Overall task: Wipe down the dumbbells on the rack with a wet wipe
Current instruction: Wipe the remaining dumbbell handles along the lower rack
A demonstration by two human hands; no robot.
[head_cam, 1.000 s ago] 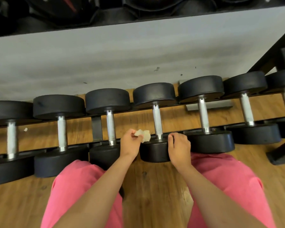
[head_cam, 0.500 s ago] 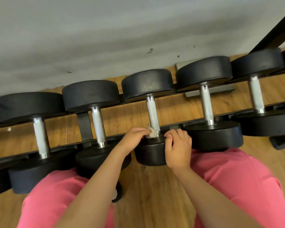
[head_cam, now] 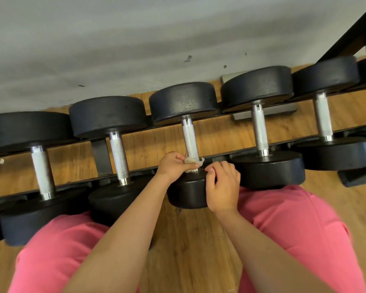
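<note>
Faces rack (head_cam: pixel 100 157) from close up, pink trousers (head_cam: pixel 294 229) either side of forearms. Pinches wet wipe (head_cam: pixel 193 161) in left hand (head_cam: pixel 173 166), fingers bunched tight on it, and presses it against near end of knurled handle of middle dumbbell (head_cam: pixel 189 136), right where handle meets near head. Crumpled small, off-white, partly wrapped on the metal. Braces same dumbbell with right hand (head_cam: pixel 223 187): palm against side of near head, fingers curled over its top edge, tips just beside wipe; cannot tell if touching it. Lies across two black rails like rest of row, far head toward grey wall (head_cam: pixel 135 49), near head overhanging wooden floor (head_cam: pixel 188 250). Flanked by left neighbour dumbbell (head_cam: pixel 118 155) and right neighbour dumbbell (head_cam: pixel 260 132), both close, heads nearly touching. More dumbbells further out each way, partly cut off by frame edge. Small white scrap (head_cam: pixel 1 161) on floor under rack, far left.
</note>
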